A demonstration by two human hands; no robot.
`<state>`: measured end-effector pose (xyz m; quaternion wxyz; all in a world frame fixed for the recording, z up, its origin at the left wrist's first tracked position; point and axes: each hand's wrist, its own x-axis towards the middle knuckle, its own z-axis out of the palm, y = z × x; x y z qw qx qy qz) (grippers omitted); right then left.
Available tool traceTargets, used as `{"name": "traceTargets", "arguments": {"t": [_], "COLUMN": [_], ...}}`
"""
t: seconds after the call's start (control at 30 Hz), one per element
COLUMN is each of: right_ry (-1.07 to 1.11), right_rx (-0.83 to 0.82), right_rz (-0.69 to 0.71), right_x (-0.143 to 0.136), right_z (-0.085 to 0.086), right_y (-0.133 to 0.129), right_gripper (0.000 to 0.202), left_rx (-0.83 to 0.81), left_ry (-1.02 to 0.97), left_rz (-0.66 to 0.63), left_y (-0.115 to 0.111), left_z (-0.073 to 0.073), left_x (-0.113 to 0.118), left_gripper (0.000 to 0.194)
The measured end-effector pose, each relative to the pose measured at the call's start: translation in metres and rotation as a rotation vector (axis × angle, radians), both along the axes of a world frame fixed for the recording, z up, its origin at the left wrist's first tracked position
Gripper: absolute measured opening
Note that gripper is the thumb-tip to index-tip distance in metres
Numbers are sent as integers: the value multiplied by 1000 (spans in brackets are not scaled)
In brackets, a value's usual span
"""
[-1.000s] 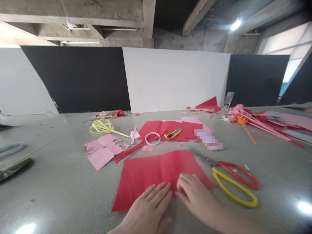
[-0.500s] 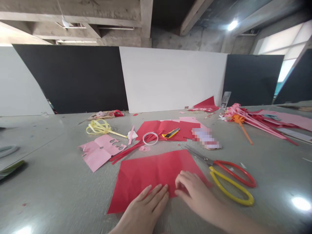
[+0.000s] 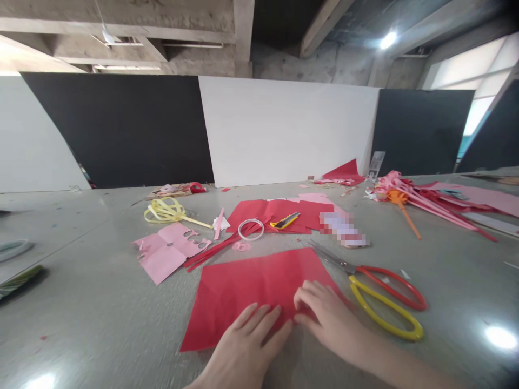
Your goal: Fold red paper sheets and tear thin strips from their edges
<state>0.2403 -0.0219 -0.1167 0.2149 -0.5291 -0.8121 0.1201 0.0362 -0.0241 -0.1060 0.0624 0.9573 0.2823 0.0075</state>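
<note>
A sheet of red paper [image 3: 243, 292] with faint creases lies on the grey table. My left hand [image 3: 253, 337] rests on its near edge, palm down with the fingers stretched out. Close beside it, my right hand [image 3: 324, 313] has curled fingers at the near edge of the same sheet, thumb low and forefinger above. Part of the sheet is hidden under both hands. Right of the paper lies a large pair of scissors [image 3: 367, 275], with one red and one yellow handle, its blades pointing toward the sheet's far right corner.
Beyond the sheet lie a yellow utility knife [image 3: 285, 221], a white ring [image 3: 250, 229], more red paper [image 3: 247, 210] and a blurred-out phone-like object [image 3: 344, 229]. Cut pink paper [image 3: 166, 256] and a yellow strip flower [image 3: 166, 210] are to the left. Pink streamers [image 3: 421, 200] lie far right.
My left hand has slid slightly right and up, its thumb side now nearer my right hand. My right hand has barely shifted. The paper stays nearly in place.
</note>
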Motion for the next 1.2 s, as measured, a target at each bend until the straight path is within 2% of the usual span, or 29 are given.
{"name": "traceTargets", "arguments": {"t": [0.07, 0.2, 0.33, 0.67, 0.77, 0.93, 1.1, 1.2], "right_ry": [-5, -19, -11, -8, -9, -13, -15, -29], "right_rx": [-6, -9, 3, 40, 50, 54, 55, 67], "right_rz": [1, -7, -6, 7, 0, -10, -31, -38], "right_x": [1, 1, 2, 4, 4, 3, 2, 2], "right_z": [-1, -4, -8, -12, -13, -14, -12, -11], "right_y": [-1, -1, 1, 1, 1, 3, 0, 0], "right_gripper": [12, 10, 10, 9, 9, 11, 10, 10], "left_rx": [-3, -76, -149, -162, -177, -130, -169, -136], "left_ry": [-5, 46, 95, 61, -22, -182, -48, -62], "left_rz": [15, 0, 16, 3, -9, 70, 38, 47], "left_y": [-1, -2, -1, -1, -1, -1, 1, 2], "left_z": [-1, -4, -4, -2, 1, 2, 4, 3], "left_x": [4, 9, 9, 7, 3, -9, -18, -20], "left_gripper": [69, 59, 64, 60, 61, 42, 59, 58]}}
